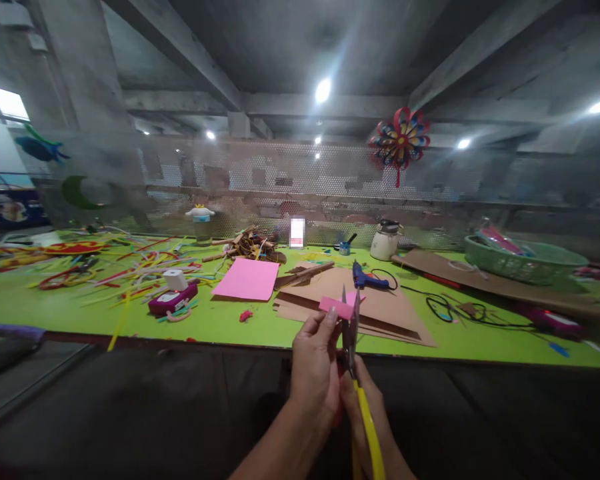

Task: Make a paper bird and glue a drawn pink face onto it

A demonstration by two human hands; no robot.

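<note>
My left hand (316, 363) pinches a small strip of pink paper (336, 307) between thumb and fingers, above the front edge of the green table. In my right hand (373, 407) is a pair of scissors (351, 340) with yellow handles, blades pointing up and parted around the pink strip. Part of the right hand is hidden behind the handles. Beyond the hands, sheets of brown cardboard (400, 320) lie stacked on the table. A blue glue gun (367, 277) rests on them. A larger pink sheet (246, 279) lies to the left.
The green table (265, 330) carries scattered coloured strips (130, 267) at left, a purple power strip (173, 299), a heap of brown scraps (253, 247), a lit phone (297, 232), a pale jug (385, 240) and a green basket (525, 260). A black cable (440, 317) loops at right.
</note>
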